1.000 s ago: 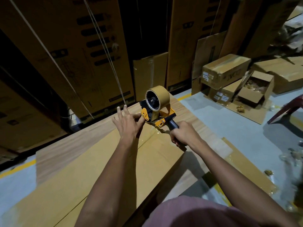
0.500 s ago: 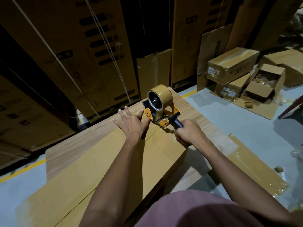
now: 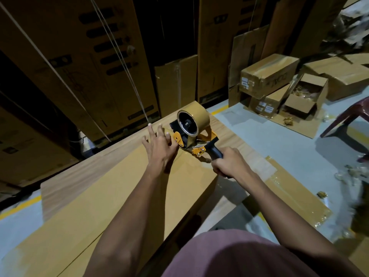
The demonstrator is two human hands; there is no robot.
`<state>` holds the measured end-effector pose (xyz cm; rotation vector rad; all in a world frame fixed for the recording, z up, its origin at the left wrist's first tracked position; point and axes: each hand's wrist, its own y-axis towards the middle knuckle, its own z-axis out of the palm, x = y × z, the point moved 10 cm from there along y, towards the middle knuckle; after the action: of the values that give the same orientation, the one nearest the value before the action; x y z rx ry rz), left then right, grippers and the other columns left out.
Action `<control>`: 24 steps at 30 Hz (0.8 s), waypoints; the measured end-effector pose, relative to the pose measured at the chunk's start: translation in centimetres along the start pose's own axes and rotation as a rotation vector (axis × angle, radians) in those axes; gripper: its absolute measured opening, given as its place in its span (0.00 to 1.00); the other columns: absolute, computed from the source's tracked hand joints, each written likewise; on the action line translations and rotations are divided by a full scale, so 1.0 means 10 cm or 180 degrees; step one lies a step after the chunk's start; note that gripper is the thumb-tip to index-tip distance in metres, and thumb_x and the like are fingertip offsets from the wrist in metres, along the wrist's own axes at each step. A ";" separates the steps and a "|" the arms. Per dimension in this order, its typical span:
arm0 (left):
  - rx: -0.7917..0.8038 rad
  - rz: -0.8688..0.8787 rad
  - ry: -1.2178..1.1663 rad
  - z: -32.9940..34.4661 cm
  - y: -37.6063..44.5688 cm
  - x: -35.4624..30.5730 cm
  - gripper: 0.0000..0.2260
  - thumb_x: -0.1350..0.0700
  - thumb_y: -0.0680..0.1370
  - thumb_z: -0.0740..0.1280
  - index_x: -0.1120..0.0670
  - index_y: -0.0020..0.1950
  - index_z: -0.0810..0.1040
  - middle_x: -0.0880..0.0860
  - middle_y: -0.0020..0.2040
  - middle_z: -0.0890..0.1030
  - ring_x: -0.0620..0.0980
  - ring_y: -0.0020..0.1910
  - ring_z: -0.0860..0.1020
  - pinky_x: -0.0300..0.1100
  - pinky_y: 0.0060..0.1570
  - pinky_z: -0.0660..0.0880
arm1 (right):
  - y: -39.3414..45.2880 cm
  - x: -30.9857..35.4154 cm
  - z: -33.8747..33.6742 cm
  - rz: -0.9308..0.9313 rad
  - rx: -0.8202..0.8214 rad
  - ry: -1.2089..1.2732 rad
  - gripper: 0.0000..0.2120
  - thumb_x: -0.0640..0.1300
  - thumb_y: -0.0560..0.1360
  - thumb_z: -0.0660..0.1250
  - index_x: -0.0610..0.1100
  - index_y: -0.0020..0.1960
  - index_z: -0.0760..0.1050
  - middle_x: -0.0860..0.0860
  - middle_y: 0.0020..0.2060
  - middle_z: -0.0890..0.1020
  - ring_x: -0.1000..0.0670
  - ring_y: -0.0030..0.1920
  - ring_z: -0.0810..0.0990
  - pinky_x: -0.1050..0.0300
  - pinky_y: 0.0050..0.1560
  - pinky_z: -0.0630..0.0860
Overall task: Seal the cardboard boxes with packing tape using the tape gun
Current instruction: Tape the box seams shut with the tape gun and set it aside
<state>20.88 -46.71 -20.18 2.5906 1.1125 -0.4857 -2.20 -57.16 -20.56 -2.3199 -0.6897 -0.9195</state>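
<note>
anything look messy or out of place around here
Yes. Right of the long box being taped, an open small box lies tipped on its side, and crumpled scraps dot the floor by it. The work itself looks orderly: right hand grips the tape gun, left hand rests flat beside it.

Glossy tape [image 3: 199, 114], matt cardboard box [image 3: 111, 196].
</note>
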 end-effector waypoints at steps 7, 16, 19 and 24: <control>0.0345 -0.0230 0.0329 0.16 0.00 0.21 0.26 0.29 0.77 0.59 0.43 0.65 0.81 0.61 0.83 0.50 0.65 0.81 0.40 0.72 0.72 0.41 | -0.07 0.04 0.00 0.0038 0.0038 -0.0030 0.03 0.37 0.72 0.69 0.42 0.45 0.78 0.43 0.36 0.84 0.45 0.33 0.83 0.49 0.34 0.82; 0.0565 -0.0356 0.0479 0.16 -0.12 0.14 0.40 0.21 0.71 0.54 0.45 0.75 0.72 0.65 0.82 0.44 0.67 0.80 0.37 0.77 0.68 0.36 | -0.32 -0.26 -0.03 0.0428 -0.0074 0.0055 0.04 0.33 0.73 0.69 0.41 0.44 0.79 0.45 0.30 0.82 0.50 0.26 0.79 0.56 0.29 0.75; 0.0749 -0.0531 0.0382 0.21 -0.19 0.14 0.48 0.19 0.69 0.57 0.44 0.82 0.58 0.65 0.82 0.40 0.67 0.79 0.34 0.77 0.66 0.33 | -0.34 -0.25 -0.04 0.0492 -0.0143 -0.0009 0.05 0.34 0.73 0.69 0.43 0.46 0.78 0.44 0.34 0.82 0.49 0.30 0.80 0.57 0.29 0.75; 0.0798 -0.0633 0.0255 0.26 -0.20 0.03 0.36 0.31 0.75 0.66 0.44 0.79 0.63 0.64 0.82 0.40 0.69 0.79 0.35 0.79 0.68 0.37 | -0.44 -0.18 -0.05 0.0462 -0.0307 -0.0081 0.06 0.35 0.72 0.67 0.44 0.45 0.79 0.43 0.35 0.82 0.49 0.29 0.78 0.59 0.27 0.73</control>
<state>19.10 -46.15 -22.89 2.7449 1.4293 -0.6053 -6.30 -54.77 -20.24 -2.4339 -0.4894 -0.8759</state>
